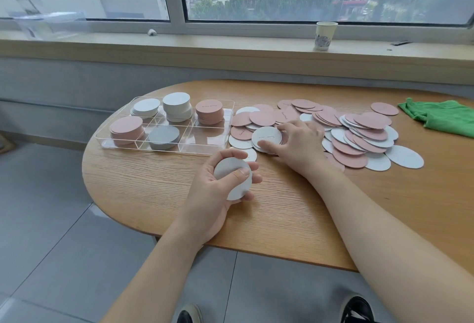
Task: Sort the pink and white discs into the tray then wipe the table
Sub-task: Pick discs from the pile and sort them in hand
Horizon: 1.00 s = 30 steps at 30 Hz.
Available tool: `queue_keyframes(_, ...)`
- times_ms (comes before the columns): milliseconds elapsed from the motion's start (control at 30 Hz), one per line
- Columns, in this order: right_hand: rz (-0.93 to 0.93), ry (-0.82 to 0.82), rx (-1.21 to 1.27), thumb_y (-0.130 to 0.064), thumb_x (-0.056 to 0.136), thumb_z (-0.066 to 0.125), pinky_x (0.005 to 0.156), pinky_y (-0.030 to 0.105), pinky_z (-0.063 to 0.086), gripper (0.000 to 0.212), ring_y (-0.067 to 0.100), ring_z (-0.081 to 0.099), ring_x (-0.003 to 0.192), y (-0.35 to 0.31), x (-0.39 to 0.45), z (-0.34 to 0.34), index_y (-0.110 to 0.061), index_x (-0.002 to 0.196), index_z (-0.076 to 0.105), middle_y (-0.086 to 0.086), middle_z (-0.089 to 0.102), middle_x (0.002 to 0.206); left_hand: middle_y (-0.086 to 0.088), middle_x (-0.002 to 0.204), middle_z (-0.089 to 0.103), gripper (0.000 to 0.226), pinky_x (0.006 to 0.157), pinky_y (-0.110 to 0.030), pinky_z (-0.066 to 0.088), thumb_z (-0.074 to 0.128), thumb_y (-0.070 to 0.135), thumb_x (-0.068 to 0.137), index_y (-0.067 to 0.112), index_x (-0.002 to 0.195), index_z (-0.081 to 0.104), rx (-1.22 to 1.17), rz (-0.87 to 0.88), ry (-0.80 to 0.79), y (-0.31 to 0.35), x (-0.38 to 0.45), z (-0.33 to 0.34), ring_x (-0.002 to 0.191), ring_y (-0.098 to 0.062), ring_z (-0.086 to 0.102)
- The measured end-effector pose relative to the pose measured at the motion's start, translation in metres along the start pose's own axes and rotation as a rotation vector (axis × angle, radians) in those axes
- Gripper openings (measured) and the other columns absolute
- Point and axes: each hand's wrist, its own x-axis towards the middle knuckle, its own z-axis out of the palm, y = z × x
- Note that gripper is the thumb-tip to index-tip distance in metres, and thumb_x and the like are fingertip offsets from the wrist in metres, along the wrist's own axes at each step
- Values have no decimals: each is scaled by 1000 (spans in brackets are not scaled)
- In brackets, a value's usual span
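Note:
A clear six-compartment tray (220, 103) sits at the table's left, holding white stacks (177, 103), pink stacks (209, 112) and a grey-looking stack (164, 137); its front right compartment holds nothing. To the right lies a loose pile of pink and white discs (359, 132). My left hand (218, 189) grips a small stack of white discs (234, 179) just above the table's front. My right hand (295, 145) rests on the pile's left edge, thumb and fingers pinching a white disc (266, 136) that lies on top.
A green cloth (441, 116) lies crumpled at the table's far right. A paper cup (324, 36) stands on the window sill behind. The wooden table (154, 189) has a rounded left end, with grey floor tiles beyond it.

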Motion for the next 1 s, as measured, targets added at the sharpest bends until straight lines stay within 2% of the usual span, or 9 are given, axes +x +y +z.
queue_keyframes(100, -5, 26, 73, -68, 78, 70, 103, 35, 14, 66, 23, 36, 133, 2, -1, 0, -26, 129, 63, -4, 55, 136, -17, 109, 74, 26, 64, -31, 56, 66, -4, 94, 15, 112, 66, 4, -1, -4, 0, 0, 0, 95, -31, 72)
queue_keyframes(267, -61, 113, 195, -49, 76, 81, 88, 24, 14, 51, 22, 44, 124, 2, -2, -1, -25, 118, 65, -5, 59, 124, -17, 109, 74, 27, 65, -32, 56, 67, -4, 93, 15, 112, 66, -3, -7, -2, 1, 0, 1, 95, -31, 72)
queue_keyframes(367, -97, 148, 297, -39, 74, 86, 96, 36, 37, 46, 20, 54, 109, 3, -3, 0, -23, 112, 64, -4, 64, 111, -17, 108, 74, 27, 65, -32, 56, 67, -4, 93, 14, 114, 65, -4, -8, 2, 0, 0, 1, 95, -31, 72)
queue_keyframes(467, -93, 91, 374, -31, 79, 85, 91, 33, 48, 49, 15, 58, 100, 2, -5, -3, -20, 121, 64, -1, 66, 108, -17, 108, 74, 27, 64, -32, 57, 67, -4, 92, 14, 114, 66, -4, -6, 4, 1, 0, 1, 95, -32, 72)
queue_keyframes(633, -54, 32, 288, -40, 84, 78, 102, 46, 43, 53, 23, 55, 110, 5, -2, -1, -25, 133, 62, 4, 62, 115, -16, 109, 74, 29, 66, -33, 57, 68, -4, 92, 14, 115, 66, 3, -11, 3, 0, 1, 0, 96, -32, 72)
queue_keyframes(733, -52, 53, 299, -38, 83, 80, 110, 38, 33, 51, 25, 43, 124, 4, -3, 0, -28, 131, 64, 4, 55, 125, -17, 110, 74, 29, 66, -33, 58, 68, -4, 92, 14, 115, 66, 5, -12, 3, 0, 1, -1, 96, -32, 73)
queue_keyframes(800, -66, 65, 301, -33, 82, 81, 106, 32, 33, 48, 23, 44, 123, 3, -4, 0, -27, 127, 66, 3, 57, 126, -17, 110, 74, 30, 67, -33, 58, 68, -4, 92, 14, 116, 65, 3, -15, 2, 0, 1, -1, 96, -32, 73)
queue_keyframes(867, -69, 83, 380, -26, 83, 81, 95, 28, 45, 38, 17, 57, 105, 2, -6, -2, -24, 118, 69, 0, 65, 111, -18, 111, 74, 31, 66, -33, 59, 70, -3, 90, 13, 117, 65, -5, -18, 4, -1, 2, -1, 97, -33, 73)
queue_keyframes(1000, 10, 112, 799, -18, 85, 80, 73, 18, 50, 13, 1, 66, 77, -2, -12, -19, -22, 94, 72, -7, 73, 87, -19, 112, 73, 41, 67, -35, 59, 78, 6, 80, 13, 118, 65, -17, -19, 21, 0, 2, 0, 97, -32, 73)
